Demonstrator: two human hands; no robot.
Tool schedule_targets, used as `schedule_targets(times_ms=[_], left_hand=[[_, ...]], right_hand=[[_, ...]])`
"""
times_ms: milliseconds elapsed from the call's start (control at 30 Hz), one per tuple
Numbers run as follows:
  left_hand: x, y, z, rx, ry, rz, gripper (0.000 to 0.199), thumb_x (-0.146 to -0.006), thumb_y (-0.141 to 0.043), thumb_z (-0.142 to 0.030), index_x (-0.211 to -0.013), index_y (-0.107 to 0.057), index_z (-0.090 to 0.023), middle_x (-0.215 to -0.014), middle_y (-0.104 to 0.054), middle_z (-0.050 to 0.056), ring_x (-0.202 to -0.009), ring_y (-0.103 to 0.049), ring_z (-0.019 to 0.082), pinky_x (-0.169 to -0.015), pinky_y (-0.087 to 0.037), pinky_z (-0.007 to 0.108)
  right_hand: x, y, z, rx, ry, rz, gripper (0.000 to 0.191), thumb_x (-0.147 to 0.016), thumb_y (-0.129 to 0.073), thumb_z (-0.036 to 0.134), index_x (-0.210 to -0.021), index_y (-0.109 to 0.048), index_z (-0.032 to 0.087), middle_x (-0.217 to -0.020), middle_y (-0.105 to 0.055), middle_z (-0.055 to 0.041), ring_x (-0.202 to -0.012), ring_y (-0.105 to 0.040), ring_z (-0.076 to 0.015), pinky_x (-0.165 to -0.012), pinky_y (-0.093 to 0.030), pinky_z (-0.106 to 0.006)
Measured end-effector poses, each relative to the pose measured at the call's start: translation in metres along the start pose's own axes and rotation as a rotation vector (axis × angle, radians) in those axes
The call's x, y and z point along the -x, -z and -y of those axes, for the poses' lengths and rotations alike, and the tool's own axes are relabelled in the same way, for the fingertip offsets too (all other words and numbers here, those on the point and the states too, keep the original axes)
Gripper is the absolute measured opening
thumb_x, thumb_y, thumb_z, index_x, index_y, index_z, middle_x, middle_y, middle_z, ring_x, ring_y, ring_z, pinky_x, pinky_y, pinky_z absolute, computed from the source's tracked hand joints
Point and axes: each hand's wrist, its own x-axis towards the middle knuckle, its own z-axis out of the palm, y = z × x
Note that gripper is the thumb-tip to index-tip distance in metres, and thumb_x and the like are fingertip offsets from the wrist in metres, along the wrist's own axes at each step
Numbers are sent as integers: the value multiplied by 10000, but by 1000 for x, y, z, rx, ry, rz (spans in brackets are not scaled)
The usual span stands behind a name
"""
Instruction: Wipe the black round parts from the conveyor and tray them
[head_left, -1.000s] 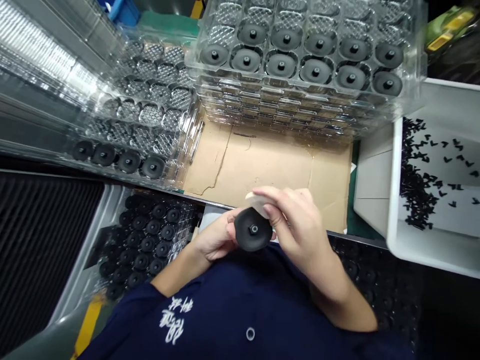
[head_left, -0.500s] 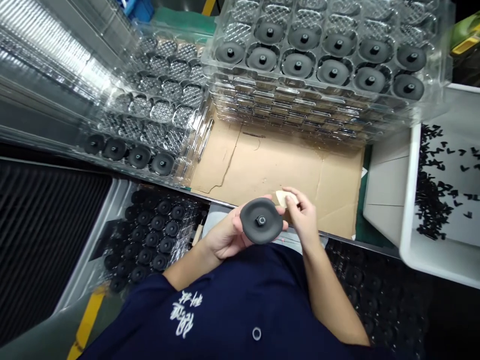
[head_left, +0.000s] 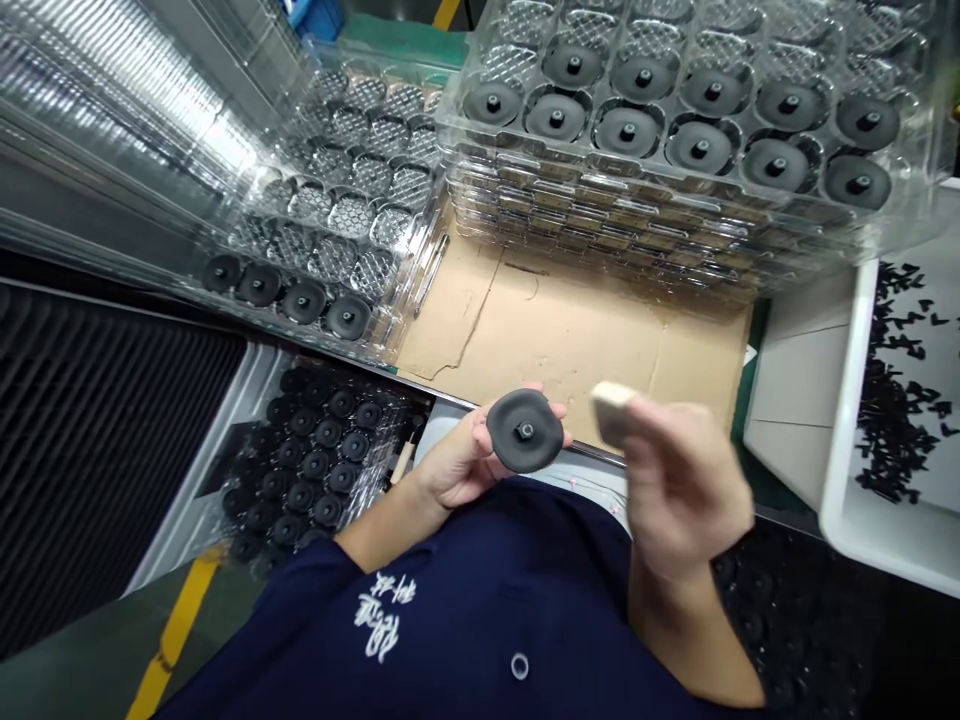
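Note:
A round black rubber disc with a small raised hub rests in my left hand, whose fingers wrap under its rim in front of my body. To the right, my right hand is raised and blurred, pinching a pale block or pad that stands apart from the disc. Behind both hands lies a sheet of brown cardboard.
Clear trays with black discs form a stack at the back right; another clear tray is at the left. A white bin of small black pieces stands right. More discs sit lower left.
My right hand has moved right and up toward the camera with the pale block, away from the disc. My left hand still holds the disc. The view has shifted slightly.

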Motion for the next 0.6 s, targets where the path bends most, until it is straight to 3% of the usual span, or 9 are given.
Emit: schedule_targets(times_ms=[67,100,167,267,367,467,600], left_hand=[[1,7,2,-21,-30,-63,613,-600,-867,-377,-1158,-662,-227,-1076,-717,60,-923,-688,182,-755,-534,210],[1,10,2,-37,-32,-85,623,-600,-868,-368,-1167,-657,-223,-1094,-713,68,-936,-685,187,-749,-531,210],[3,16,-1,-60,-25,-93,665,-595,-863,-409,-1189,-641,-212,-1176,-682,105,-986,-679,224,-753,-529,233],[6,20,-7,-35,-19,-49,669,-601,-850,-443,-1190,-635,-210,-1259,-638,135,-1038,-668,275,-807,-529,293],[7,20,-12,64,-8,7,620,-648,-809,-483,-1177,-641,-207,-1199,-672,108,-1019,-676,275,-854,-536,348],[7,22,-18,192,47,55,579,-731,-700,-577,-1157,-653,-187,-1080,-718,85,-968,-699,273,-835,-556,362],[8,31,-24,203,7,76,552,-801,-614,-599,-1209,-614,-227,-1030,-725,66,-864,-726,256,-719,-583,334]], right_hand=[[-2,-1,0,69,142,256,355,-902,-550,154,-1214,-609,311,-824,-671,20,-673,-543,-117,-711,-381,-302],[-3,-2,-7,112,133,363,315,-911,-542,170,-1194,-625,281,-771,-662,18,-654,-533,-116,-709,-374,-300],[-2,-6,-31,197,-12,437,252,-932,-520,240,-1144,-656,234,-738,-657,4,-647,-530,-121,-711,-373,-298],[7,-22,-76,195,-281,368,290,-927,-504,358,-1132,-668,236,-891,-693,-27,-680,-551,-129,-714,-411,-292],[24,-50,-113,203,-405,240,335,-908,-460,397,-1058,-698,215,-971,-673,-62,-821,-578,-171,-787,-452,-328],[34,-72,-130,325,-399,96,352,-874,-458,359,-1039,-699,162,-1043,-607,-123,-1033,-527,-250,-949,-384,-458],[29,-76,-116,385,-266,-39,328,-871,-488,285,-1114,-660,147,-1154,-563,-143,-1132,-506,-260,-1019,-329,-490]])
